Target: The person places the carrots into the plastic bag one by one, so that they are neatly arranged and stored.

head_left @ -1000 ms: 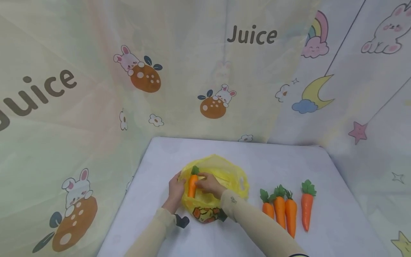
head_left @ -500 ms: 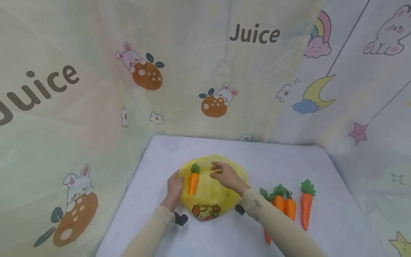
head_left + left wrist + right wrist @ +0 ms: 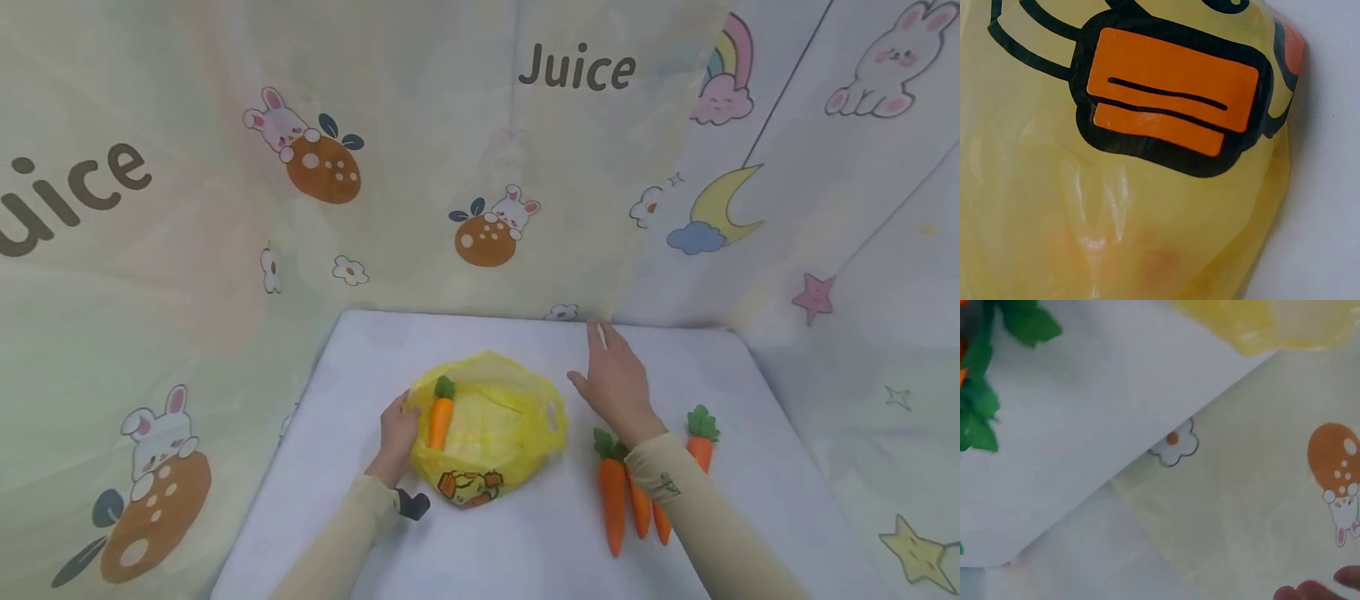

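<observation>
A yellow plastic bag with a cartoon print stands on the white table, its mouth spread wide. Inside, against its left wall, leans one toy carrot with a green top. My left hand grips the bag's left rim. In the left wrist view the bag's printed side fills most of the picture. My right hand is off to the bag's right with its fingers extended, holding nothing. Near its wrist lie several carrots, partly covered by the sleeve. Only fingertips show in the right wrist view.
One carrot lies apart at the right, half behind the right sleeve. The white table ends at a cloth backdrop printed with rabbits and the word Juice. Green carrot leaves edge the right wrist view.
My right hand has let go of the carrot in the bag, drawn out and moved right to above the loose carrots. The left hand keeps its grip on the rim.
</observation>
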`<state>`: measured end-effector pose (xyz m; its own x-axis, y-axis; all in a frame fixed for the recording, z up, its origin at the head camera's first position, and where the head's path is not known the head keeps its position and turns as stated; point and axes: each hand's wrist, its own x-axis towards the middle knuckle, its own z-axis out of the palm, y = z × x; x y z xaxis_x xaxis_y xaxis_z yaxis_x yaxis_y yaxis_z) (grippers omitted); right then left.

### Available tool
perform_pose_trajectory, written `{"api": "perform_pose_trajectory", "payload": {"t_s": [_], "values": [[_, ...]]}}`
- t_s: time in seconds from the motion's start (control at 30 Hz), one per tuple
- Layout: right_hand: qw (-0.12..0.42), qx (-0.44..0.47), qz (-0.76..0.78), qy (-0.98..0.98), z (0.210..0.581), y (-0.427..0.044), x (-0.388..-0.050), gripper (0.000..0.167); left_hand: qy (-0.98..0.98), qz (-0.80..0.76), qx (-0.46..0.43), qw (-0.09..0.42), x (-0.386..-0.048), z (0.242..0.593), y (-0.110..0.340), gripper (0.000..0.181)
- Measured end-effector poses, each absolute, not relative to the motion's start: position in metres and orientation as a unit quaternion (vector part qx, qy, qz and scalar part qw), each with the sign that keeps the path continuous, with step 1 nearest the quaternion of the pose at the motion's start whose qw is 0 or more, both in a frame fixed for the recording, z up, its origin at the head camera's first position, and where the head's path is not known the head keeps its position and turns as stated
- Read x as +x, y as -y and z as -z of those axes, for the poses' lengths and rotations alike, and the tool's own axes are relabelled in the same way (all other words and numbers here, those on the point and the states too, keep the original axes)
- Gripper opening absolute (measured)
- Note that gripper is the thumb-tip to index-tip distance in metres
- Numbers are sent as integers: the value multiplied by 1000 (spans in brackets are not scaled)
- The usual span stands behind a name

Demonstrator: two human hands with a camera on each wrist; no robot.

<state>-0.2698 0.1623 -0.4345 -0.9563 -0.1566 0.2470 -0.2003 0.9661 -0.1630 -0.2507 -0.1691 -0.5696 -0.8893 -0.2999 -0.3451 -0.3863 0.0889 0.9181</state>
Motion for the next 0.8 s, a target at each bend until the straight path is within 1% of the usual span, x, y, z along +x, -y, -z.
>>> {"api": "perform_pose_trajectory", "payload": {"t_s": [0.1, 0.23, 0.33, 0.4, 0.43, 0.47, 0.57, 0.63, 0.7, 0.8], "values": [[80, 53, -109, 989, 436, -172, -266, 102, -738, -634, -229, 32, -250, 567, 170, 54], [13, 6, -127, 992, 445, -182, -259, 108, -740, -631, -232, 34, -249, 564, 170, 53], [-35, -22, -133, 990, 454, -187, -254, 109, -739, -629, -239, 35, -248, 563, 171, 53], [-64, -35, -134, 988, 460, -190, -250, 106, -738, -630, -239, 36, -247, 563, 171, 54], [-76, -40, -135, 987, 462, -191, -247, 101, -739, -629, -239, 36, -247, 562, 171, 53], [-90, -45, -138, 985, 464, -193, -245, 93, -739, -628, -239, 37, -247, 562, 170, 53], [-133, -56, -141, 979, 468, -199, -236, 62, -741, -627, -237, 40, -245, 562, 169, 53], [-161, -62, -149, 974, 469, -202, -230, 44, -742, -626, -236, 41, -245, 561, 168, 53], [-179, -61, -151, 970, 472, -204, -225, 36, -742, -627, -235, 41, -244, 561, 168, 53], [-192, -60, -157, 967, 478, -206, -219, 32, -740, -629, -235, 42, -244, 561, 166, 53]]}}
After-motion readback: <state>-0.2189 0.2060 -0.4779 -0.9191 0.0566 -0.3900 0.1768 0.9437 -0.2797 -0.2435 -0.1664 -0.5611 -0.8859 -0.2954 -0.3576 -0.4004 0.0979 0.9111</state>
